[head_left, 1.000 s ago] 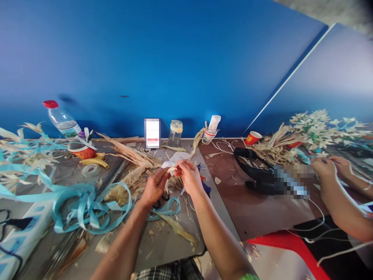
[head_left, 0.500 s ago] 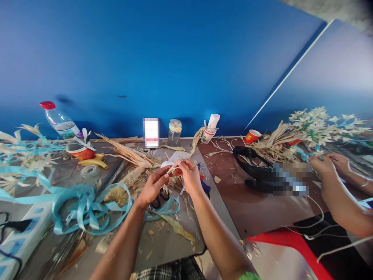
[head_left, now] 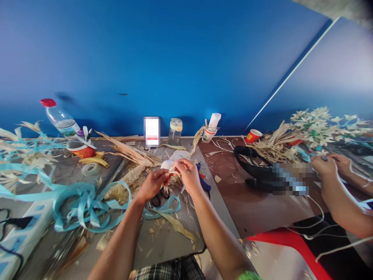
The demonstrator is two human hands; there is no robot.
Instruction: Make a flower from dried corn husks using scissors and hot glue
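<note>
My left hand (head_left: pixel 155 182) and my right hand (head_left: pixel 188 174) meet over the middle of the table. Between their fingertips is a small pale strip (head_left: pixel 174 171), seemingly dried corn husk, pinched by both. A short bit of it hangs under the left fingers. Behind the hands sits a white round object (head_left: pixel 166 164), partly covered by them. Black scissor handles (head_left: pixel 155 200) show below my left hand, the rest hidden. Light blue ribbon (head_left: pixel 87 206) lies in loops to the left, and a smaller loop rests under my wrists. Husk pieces (head_left: pixel 136 179) are heaped beside my left hand.
A red-capped bottle (head_left: pixel 62 120), a paper cup (head_left: pixel 81 149), a jar (head_left: pixel 175 132) and another cup (head_left: pixel 208 134) line the blue wall. A power strip (head_left: pixel 26 233) lies at left. At right are a black strap-like object (head_left: pixel 247 165), husk flowers (head_left: pixel 317 122) and another person's hands (head_left: pixel 329 165).
My left hand has turned, its fingers now curled closer around the strip, and a short end hangs below. My right hand stays nearly in place. The view has shifted slightly.
</note>
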